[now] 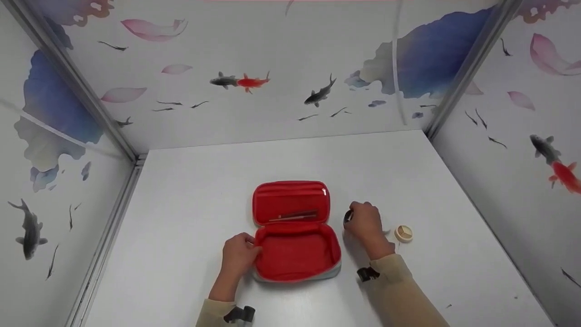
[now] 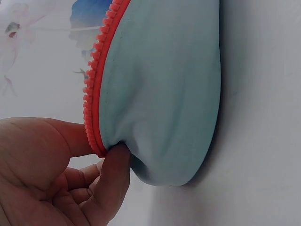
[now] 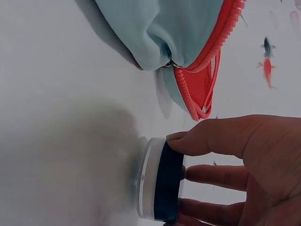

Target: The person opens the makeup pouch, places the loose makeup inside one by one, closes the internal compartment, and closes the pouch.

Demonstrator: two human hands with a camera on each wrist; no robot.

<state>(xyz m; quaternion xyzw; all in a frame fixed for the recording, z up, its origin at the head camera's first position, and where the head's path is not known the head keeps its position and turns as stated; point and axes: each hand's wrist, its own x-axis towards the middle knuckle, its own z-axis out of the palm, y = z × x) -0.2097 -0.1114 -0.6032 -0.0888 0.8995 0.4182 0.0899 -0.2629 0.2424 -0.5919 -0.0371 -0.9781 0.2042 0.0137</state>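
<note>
A zip pouch (image 1: pixel 295 256), red inside and pale blue-green outside (image 2: pixel 160 94), lies unzipped on the table with its lid folded back. My left hand (image 1: pixel 238 252) pinches the pouch's left rim between thumb and fingers, denting the fabric below the red zipper teeth (image 2: pixel 92 89). To the right of the pouch, my right hand (image 1: pixel 366 222) grips a small round jar (image 3: pixel 164 181) with a dark blue lid and a clear base. The jar is at or just over the table surface; exact contact cannot be told. Several thin sticks (image 1: pixel 297 215) lie in the lid's pocket.
A small round cream-coloured case (image 1: pixel 403 233) with three sections sits right of my right hand. White table (image 1: pixel 181 195) surrounds the pouch. Upright panels with painted fish (image 1: pixel 290 109) enclose the back and both sides.
</note>
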